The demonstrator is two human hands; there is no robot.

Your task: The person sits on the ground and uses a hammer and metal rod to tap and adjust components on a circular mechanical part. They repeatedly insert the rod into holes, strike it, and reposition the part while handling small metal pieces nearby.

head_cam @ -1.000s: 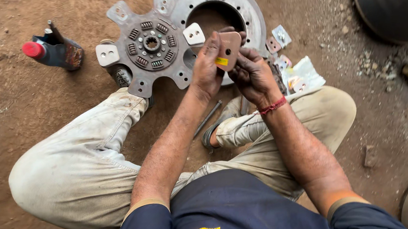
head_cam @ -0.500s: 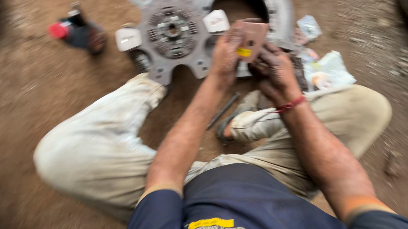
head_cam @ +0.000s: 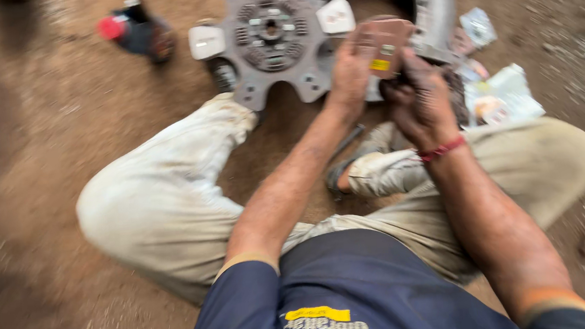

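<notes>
Head view, motion-blurred: person sits cross-legged on brown dirt ground [head_cam: 45, 205]. Left hand [head_cam: 349, 76] grasps the left edge of a small reddish-brown flat friction pad with a yellow sticker [head_cam: 384, 42], held up in front of the body. Right hand [head_cam: 423, 98], red thread on the wrist, closes on the pad's lower right side. Just behind the pad lie a grey metal clutch disc with spoked arms and pale pads [head_cam: 272, 34] and a grey metal ring plate [head_cam: 433, 0]. A dark bottle with a red cap [head_cam: 132, 31] lies to the left; torn pale packets [head_cam: 503, 96] lie right.
</notes>
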